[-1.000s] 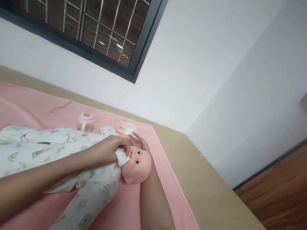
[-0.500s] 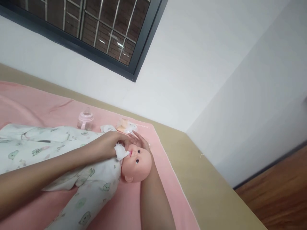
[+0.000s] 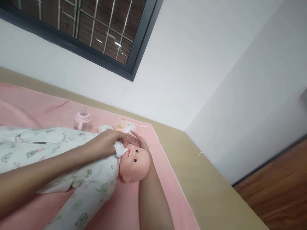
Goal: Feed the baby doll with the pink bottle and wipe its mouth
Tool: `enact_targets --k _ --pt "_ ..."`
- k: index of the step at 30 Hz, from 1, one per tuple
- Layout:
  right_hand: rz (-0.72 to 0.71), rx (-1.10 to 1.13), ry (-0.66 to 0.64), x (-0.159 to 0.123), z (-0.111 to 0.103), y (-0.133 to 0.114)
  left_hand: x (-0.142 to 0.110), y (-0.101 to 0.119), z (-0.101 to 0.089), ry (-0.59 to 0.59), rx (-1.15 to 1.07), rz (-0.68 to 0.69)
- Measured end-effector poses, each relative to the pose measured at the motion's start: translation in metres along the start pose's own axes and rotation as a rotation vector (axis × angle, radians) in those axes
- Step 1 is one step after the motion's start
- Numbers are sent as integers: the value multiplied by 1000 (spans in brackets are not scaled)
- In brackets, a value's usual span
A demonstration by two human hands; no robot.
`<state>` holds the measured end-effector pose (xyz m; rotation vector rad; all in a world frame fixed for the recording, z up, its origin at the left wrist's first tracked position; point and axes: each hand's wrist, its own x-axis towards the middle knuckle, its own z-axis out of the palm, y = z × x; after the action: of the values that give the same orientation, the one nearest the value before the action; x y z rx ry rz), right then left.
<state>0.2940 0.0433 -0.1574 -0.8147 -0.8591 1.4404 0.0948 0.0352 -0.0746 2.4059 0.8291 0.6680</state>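
Note:
A baby doll (image 3: 140, 164) in a white printed outfit (image 3: 57, 140) lies on its back with its head to the right. My left hand (image 3: 109, 142) reaches in from the left across its chest. Its fingers are closed on a crumpled white tissue (image 3: 120, 149), held against the doll's chin beside the mouth. My right forearm passes under the doll's head. Past the far cheek, my right hand (image 3: 141, 142) shows with fingers stretched out near the left fingertips. The doll's head hides part of that hand.
A pink baby bottle (image 3: 82, 119) stands beyond the doll's body. Near the far edge lies a small packet (image 3: 124, 124) with white and orange parts. Beneath everything is a pink blanket (image 3: 124, 206) on a tan surface (image 3: 192, 172). Walls and a barred window (image 3: 103, 28) border it.
The whole view has shifted slightly, so the doll and bottle sit a little further left in the picture. The tissue stays at the doll's chin, and both hands keep nearly the same pose.

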Motion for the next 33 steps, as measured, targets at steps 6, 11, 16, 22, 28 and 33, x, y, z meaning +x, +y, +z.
enact_targets --k 6,11,16,22,28,33 --pt "-6 -47 -5 6 -4 -1 4 11 -4 -30 62 -29" --pt "24 -108 -51 12 -9 -2 7 15 -4 -9 105 -41" --pt "-34 -99 -78 9 -9 1 11 11 -3 1 121 -28" --pt "-12 -83 -78 8 -7 0 9 14 -11 -15 -5 -62" --pt "-30 -114 -52 -2 0 -6 6 18 -6 -61 -15 -9" --pt "-46 -117 -38 -7 4 -7 5 16 -2 -67 16 2"
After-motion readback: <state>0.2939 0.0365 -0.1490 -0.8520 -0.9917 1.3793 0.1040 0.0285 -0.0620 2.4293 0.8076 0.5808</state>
